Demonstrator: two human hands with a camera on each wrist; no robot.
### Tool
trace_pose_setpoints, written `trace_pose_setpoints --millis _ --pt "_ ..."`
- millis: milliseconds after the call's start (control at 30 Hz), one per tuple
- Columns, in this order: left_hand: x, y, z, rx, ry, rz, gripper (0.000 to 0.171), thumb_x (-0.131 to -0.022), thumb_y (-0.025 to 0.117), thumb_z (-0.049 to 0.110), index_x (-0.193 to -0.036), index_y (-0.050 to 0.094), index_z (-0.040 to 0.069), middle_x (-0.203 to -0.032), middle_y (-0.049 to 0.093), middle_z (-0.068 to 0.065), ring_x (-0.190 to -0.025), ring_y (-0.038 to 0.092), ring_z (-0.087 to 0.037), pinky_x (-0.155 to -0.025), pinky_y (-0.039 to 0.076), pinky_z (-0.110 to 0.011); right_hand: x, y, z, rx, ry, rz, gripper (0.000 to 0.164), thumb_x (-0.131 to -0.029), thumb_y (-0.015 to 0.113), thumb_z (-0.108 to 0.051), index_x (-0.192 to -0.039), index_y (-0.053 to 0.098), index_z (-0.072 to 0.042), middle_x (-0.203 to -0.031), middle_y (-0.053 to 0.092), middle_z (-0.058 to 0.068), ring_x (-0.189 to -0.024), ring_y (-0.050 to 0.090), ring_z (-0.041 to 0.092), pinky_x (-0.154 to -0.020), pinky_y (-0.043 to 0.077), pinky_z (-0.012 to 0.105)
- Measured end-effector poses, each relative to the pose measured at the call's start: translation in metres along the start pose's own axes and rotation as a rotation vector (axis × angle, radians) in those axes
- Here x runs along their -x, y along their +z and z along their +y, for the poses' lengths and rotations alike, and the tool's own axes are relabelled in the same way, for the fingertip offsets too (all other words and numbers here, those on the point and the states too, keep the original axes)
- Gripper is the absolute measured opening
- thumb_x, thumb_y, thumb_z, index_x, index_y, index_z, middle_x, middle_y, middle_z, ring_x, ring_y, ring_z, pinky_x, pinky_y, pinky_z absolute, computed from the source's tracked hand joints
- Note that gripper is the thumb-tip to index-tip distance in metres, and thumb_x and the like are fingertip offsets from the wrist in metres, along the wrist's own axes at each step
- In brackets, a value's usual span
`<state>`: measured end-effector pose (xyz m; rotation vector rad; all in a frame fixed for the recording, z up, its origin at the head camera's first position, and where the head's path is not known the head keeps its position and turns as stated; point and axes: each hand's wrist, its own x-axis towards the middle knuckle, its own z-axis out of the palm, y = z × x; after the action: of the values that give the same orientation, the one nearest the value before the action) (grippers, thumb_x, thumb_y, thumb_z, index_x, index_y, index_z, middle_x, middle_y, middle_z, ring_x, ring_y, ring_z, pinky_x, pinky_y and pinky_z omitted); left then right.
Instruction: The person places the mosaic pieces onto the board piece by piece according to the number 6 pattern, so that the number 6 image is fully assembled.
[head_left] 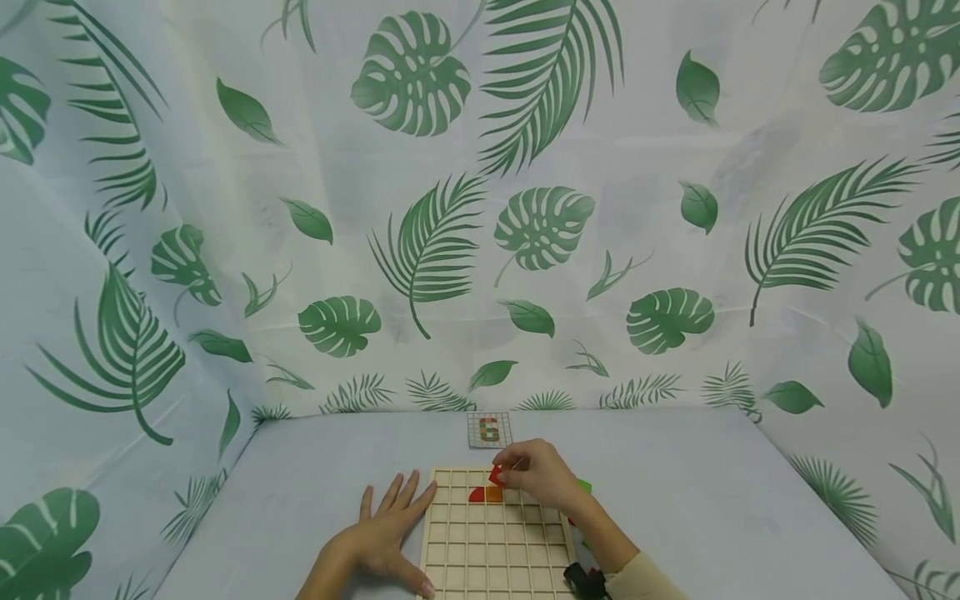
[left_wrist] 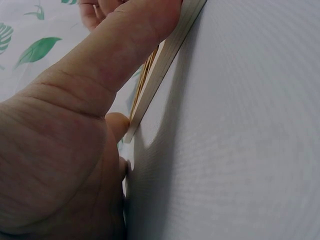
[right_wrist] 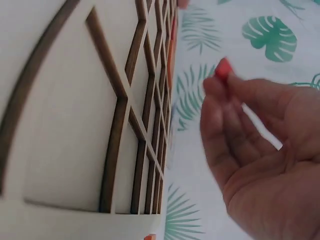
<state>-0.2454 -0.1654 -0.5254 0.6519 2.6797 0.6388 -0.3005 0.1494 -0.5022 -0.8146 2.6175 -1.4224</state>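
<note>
A wooden grid board (head_left: 480, 554) lies on the table, divided by thin raised strips into square cells. Beside its left edge my left hand (head_left: 384, 535) is spread out, the thumb (left_wrist: 145, 25) and a fingertip touching the board's side. Between thumb and fingertips my right hand (head_left: 542, 477) pinches a small red tile (head_left: 495, 476) just above the upper part of the grid; the fingers cover part of it. Below that tile, a red tile with a curved edge (head_left: 476, 495) and an orange square tile (head_left: 493, 494) sit side by side in neighbouring cells.
Behind the board lies a gridded card (head_left: 489, 432) printed with a coloured figure. A green piece (head_left: 584, 485) and other pieces, partly hidden by my right arm, lie along the board's right side. Leaf-patterned cloth (head_left: 540, 225) hangs around the table.
</note>
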Motion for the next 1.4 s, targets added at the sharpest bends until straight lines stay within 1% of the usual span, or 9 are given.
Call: trace_pose_setpoints --millis 200,333,467,633,767,967,1133,1233,1400 --pt "0.0032 -0.0027 0.0067 0.000 -0.006 0.000 0.138 -0.060 0.093 0.067 -0.168 0.019 0.021 -0.175 0.003 -0.021 -0.160 -0.003 -0.049 -0.113 -0.013 -0.083 0.0007 0.0006 0.0014 0.114 -0.007 0.039 0.013 -0.093 0.072 0.000 -0.105 0.079 -0.001 -0.093 0.076 0.003 -0.076 0.066 0.008 -0.068 0.055 0.023" --pt "0.0042 -0.0037 0.0086 0.002 -0.007 0.003 0.137 -0.061 0.094 0.065 -0.168 0.020 0.020 -0.175 0.003 -0.021 -0.160 -0.003 -0.049 -0.113 -0.014 -0.083 0.0020 0.0007 0.0035 0.184 -0.008 0.029 0.014 -0.091 0.071 0.003 -0.100 0.080 -0.003 -0.090 0.077 0.003 -0.074 0.062 0.006 -0.067 0.053 0.023" --pt "0.0039 -0.0037 0.0083 0.002 -0.007 0.000 0.137 -0.061 0.093 0.065 -0.168 0.019 0.021 -0.175 0.003 -0.021 -0.161 -0.004 -0.048 -0.113 -0.014 -0.082 0.0031 0.0006 0.0038 0.220 0.005 0.007 0.015 -0.090 0.072 0.003 -0.099 0.080 -0.005 -0.090 0.077 0.001 -0.077 0.064 0.007 -0.069 0.054 0.026" --pt "0.0037 -0.0044 0.0075 0.003 -0.001 -0.001 0.137 -0.062 0.093 0.065 -0.168 0.018 0.021 -0.175 0.002 -0.021 -0.161 -0.004 -0.048 -0.113 -0.015 -0.082 0.0040 0.0005 0.0035 0.239 0.027 -0.007 0.014 -0.092 0.072 0.001 -0.099 0.080 -0.007 -0.091 0.077 0.003 -0.081 0.066 0.010 -0.071 0.055 0.029" --pt "0.0043 -0.0053 0.0080 0.009 0.002 -0.003 0.137 -0.062 0.093 0.065 -0.168 0.018 0.021 -0.175 0.001 -0.021 -0.160 -0.005 -0.048 -0.113 -0.015 -0.083 0.0046 0.0005 0.0041 0.246 0.032 -0.024 0.015 -0.091 0.072 0.003 -0.098 0.080 -0.007 -0.090 0.077 0.004 -0.079 0.064 0.009 -0.069 0.054 0.028" --pt "0.0035 -0.0039 0.0068 0.003 0.000 -0.004 0.138 -0.061 0.093 0.065 -0.168 0.018 0.021 -0.175 0.002 -0.021 -0.160 -0.005 -0.049 -0.113 -0.014 -0.083 0.0049 0.0006 0.0037 0.247 0.043 -0.036 0.015 -0.088 0.075 0.004 -0.091 0.079 -0.010 -0.082 0.073 -0.003 -0.073 0.061 0.008 -0.064 0.052 0.027" --pt "0.0027 -0.0031 0.0055 0.000 -0.005 -0.005 0.139 -0.060 0.092 0.067 -0.168 0.018 0.022 -0.175 0.002 -0.021 -0.160 -0.004 -0.049 -0.113 -0.013 -0.083 0.0050 -0.0004 0.0030 0.245 0.059 -0.063 0.011 -0.087 0.080 -0.001 -0.085 0.078 -0.012 -0.078 0.072 -0.006 -0.071 0.059 0.008 -0.062 0.051 0.027" --pt "0.0024 -0.0029 0.0051 -0.003 -0.006 -0.006 0.140 -0.059 0.092 0.069 -0.168 0.018 0.023 -0.175 0.002 -0.021 -0.160 -0.004 -0.049 -0.113 -0.013 -0.084 0.0053 -0.0009 0.0025 0.236 0.055 -0.091 0.007 -0.086 0.084 -0.006 -0.087 0.079 -0.011 -0.079 0.073 -0.005 -0.072 0.061 0.008 -0.063 0.051 0.027" --pt "0.0021 -0.0032 0.0056 -0.003 -0.006 -0.006 0.139 -0.060 0.092 0.068 -0.168 0.018 0.022 -0.175 0.002 -0.021 -0.160 -0.004 -0.049 -0.113 -0.013 -0.083 0.0061 -0.0015 0.0017 0.237 0.036 -0.110 0.008 -0.084 0.086 -0.009 -0.089 0.081 -0.011 -0.082 0.076 -0.003 -0.073 0.062 0.006 -0.064 0.052 0.026"
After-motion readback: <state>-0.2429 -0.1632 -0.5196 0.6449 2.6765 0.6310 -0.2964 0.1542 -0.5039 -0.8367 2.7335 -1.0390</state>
